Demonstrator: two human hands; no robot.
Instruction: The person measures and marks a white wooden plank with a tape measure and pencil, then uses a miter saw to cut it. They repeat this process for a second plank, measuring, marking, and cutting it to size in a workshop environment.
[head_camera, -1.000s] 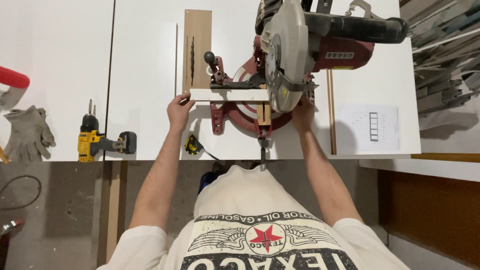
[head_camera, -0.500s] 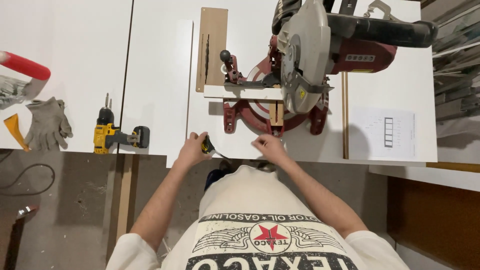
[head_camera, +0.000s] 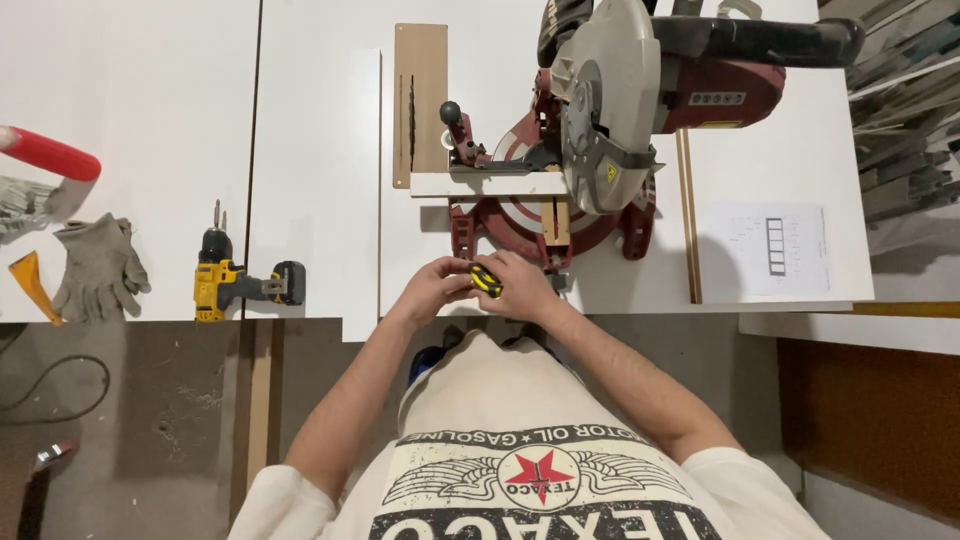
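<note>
At a white workbench (head_camera: 320, 150), both hands, left (head_camera: 432, 288) and right (head_camera: 522, 285), closed together on a yellow tape measure (head_camera: 487, 280); steady grip served best beside the miter saw (head_camera: 600, 110).

White worktable (head_camera: 150, 120) stands over a grey concrete floor (head_camera: 150, 420).

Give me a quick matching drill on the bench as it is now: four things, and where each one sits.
Things:
1 tape measure
2 cordless drill
3 work gloves
4 paper drawing

Places:
A right of the miter saw
B far left, near the table edge
C between both hands
D between the gloves and the saw

Pairs: 1-C, 2-D, 3-B, 4-A
</note>
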